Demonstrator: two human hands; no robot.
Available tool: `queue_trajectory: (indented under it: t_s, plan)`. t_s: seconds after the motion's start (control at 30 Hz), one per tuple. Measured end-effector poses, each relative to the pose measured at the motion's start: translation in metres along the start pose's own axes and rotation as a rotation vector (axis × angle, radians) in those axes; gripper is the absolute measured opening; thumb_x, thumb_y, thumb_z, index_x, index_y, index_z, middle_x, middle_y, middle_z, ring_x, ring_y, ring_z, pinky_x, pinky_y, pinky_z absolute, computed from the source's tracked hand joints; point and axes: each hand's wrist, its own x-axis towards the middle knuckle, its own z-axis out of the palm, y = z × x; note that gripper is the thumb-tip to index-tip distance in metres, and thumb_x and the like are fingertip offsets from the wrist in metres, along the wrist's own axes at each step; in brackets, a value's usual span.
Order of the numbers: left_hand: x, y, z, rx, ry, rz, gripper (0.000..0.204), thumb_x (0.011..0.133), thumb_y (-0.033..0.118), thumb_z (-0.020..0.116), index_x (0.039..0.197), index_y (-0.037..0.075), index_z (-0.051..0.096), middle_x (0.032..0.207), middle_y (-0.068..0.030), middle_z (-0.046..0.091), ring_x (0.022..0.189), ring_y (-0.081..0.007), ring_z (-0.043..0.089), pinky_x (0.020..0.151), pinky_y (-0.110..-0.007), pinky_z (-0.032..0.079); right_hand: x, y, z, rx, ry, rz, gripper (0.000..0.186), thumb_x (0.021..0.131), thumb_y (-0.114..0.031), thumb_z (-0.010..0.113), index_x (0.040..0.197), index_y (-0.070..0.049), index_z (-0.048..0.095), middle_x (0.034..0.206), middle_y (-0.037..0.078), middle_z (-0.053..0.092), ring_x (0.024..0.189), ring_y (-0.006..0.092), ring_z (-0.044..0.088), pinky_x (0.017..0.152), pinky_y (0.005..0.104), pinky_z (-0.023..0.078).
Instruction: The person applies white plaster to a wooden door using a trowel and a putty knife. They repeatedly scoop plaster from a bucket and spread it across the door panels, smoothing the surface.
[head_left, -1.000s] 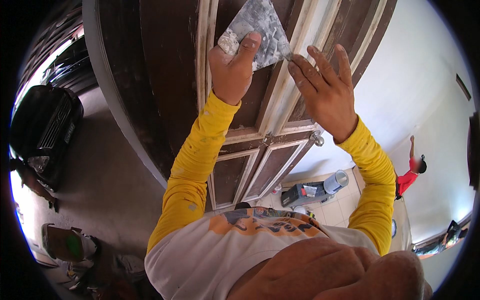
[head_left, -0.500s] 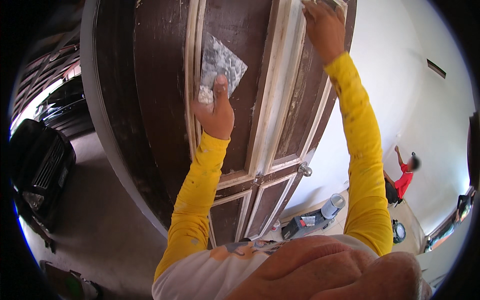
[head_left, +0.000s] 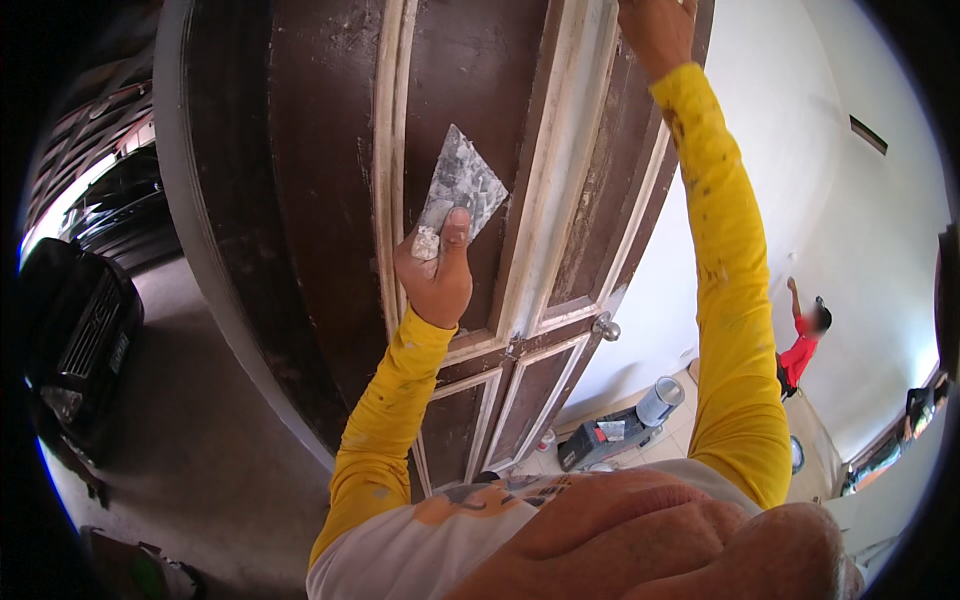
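Smeared with grey and white putty, a wide flat putty knife (head_left: 468, 180) is in my left hand (head_left: 440, 275). The thumb presses on its face, and a lump of white putty sits by the fingers. Behind it stands a brown panelled door (head_left: 320, 200) with pale filler along its mouldings. My right hand (head_left: 660, 35) is raised at the upper right part of the door, partly cut off by the top edge. Its fingers look curled, but what they hold lies out of view. A round metal knob (head_left: 606, 327) is on the door's right side.
A dark toolbox (head_left: 600, 445) with a flat tool on top and a grey bucket (head_left: 660, 400) stand on the tiles below. At right, a person in red (head_left: 800, 350) reaches to the white wall (head_left: 800, 150). Dark cars (head_left: 90, 330) are at left.
My left hand with the putty knife has moved down and slightly right across the door. My right hand has risen, so more of it is cut off at the top.
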Motion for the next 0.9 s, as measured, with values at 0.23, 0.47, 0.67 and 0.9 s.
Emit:
queue_trajectory:
  t_s: [0.23, 0.47, 0.67, 0.9]
  plan:
    - [-0.023, -0.007, -0.004, -0.001, -0.113, -0.129, 0.029, 0.098, 0.023, 0.068, 0.103, -0.006, 0.068, 0.088, -0.0046, 0.069, 0.083, -0.0087, 0.057, 0.072, -0.025, 0.047, -0.068, -0.033, -0.01, -0.282, -0.2, -0.265, 0.028, 0.093, -0.018, 0.061, 0.119, -0.019, 0.072, 0.117, 0.002, 0.073, 0.121, 0.0251, 0.061, 0.113, 0.0564, 0.032]
    - [-0.053, -0.027, -0.002, -0.025, -0.128, -0.221, 0.024, 0.098, 0.02, 0.068, 0.094, -0.004, 0.068, 0.08, -0.0002, 0.064, 0.077, -0.0067, 0.053, 0.068, -0.024, 0.045, -0.049, 0.003, -0.049, -0.045, -0.234, 0.033, 0.02, 0.092, -0.016, 0.062, 0.107, -0.018, 0.076, 0.108, 0.006, 0.074, 0.113, 0.0218, 0.064, 0.109, 0.0515, 0.037]
    - [-0.079, -0.052, -0.014, -0.222, -0.117, -0.404, 0.019, 0.097, 0.015, 0.067, 0.1, -0.004, 0.069, 0.089, -0.0015, 0.069, 0.083, -0.0087, 0.059, 0.076, -0.026, 0.048, 0.0, 0.012, -0.027, 0.429, 0.199, -0.042, 0.024, 0.092, -0.009, 0.062, 0.113, 0.0, 0.07, 0.09, 0.022, 0.072, 0.084, 0.0398, 0.068, 0.077, 0.0418, 0.055]
    - [-0.088, -0.061, -0.039, -0.22, -0.29, -0.513, 0.034, 0.094, 0.024, 0.072, 0.109, -0.006, 0.065, 0.1, -0.0104, 0.069, 0.092, -0.0184, 0.062, 0.086, -0.033, 0.049, 0.035, 0.011, -0.018, -0.236, 0.003, 0.111, 0.021, 0.093, -0.017, 0.064, 0.107, -0.004, 0.071, 0.085, 0.015, 0.073, 0.071, 0.0346, 0.069, 0.067, 0.0425, 0.056]
